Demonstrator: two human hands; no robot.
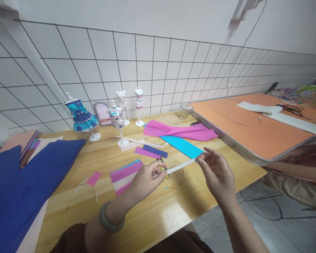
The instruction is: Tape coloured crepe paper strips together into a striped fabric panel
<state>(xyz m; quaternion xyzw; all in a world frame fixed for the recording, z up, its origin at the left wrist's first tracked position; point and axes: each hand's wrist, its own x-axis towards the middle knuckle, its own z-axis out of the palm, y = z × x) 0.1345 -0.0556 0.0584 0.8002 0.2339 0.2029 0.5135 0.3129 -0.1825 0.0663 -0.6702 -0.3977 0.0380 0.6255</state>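
A narrow white strip (pixel 181 166) is stretched between my two hands above the wooden table (pixel 158 218). My left hand (pixel 149 177) pinches its left end between thumb and fingers. Its other end is pinched by my right hand (pixel 216 172), whose remaining fingers are loosely curled. Behind the strip lie a blue sheet (pixel 184 146) and a crumpled magenta sheet (pixel 179 130). Small purple and navy pieces (pixel 151 151) lie beyond my left hand. Partly hidden by that hand are layered magenta, pink and blue strips (pixel 123 176). Scissors with yellow on them (pixel 162 167) are mostly covered.
Several small dress forms stand at the back, one wearing a blue ruffled dress (pixel 81 117). Large navy sheets (pixel 42 175) cover the left side. A glass jar (pixel 185 110) is near the wall. At right is an orange table (pixel 226 116), with another person's arm (pixel 292 165) beside it.
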